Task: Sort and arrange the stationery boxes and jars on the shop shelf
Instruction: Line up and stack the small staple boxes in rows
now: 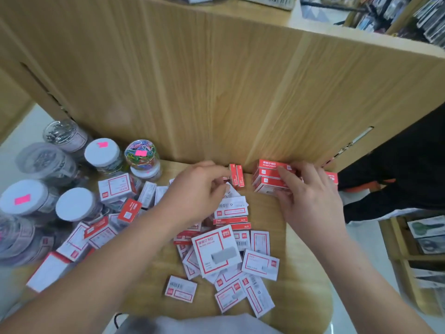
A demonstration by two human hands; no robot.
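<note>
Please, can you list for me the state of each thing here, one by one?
red stack: piled against back panel.
two red boxes: standing on end.
loose boxes: scattered, overlapping.
jars: standing, lidded.
clip jar: full of coloured clips.
left hand: fingers curled over loose boxes, grip unclear.
right hand: holds red stack.
</note>
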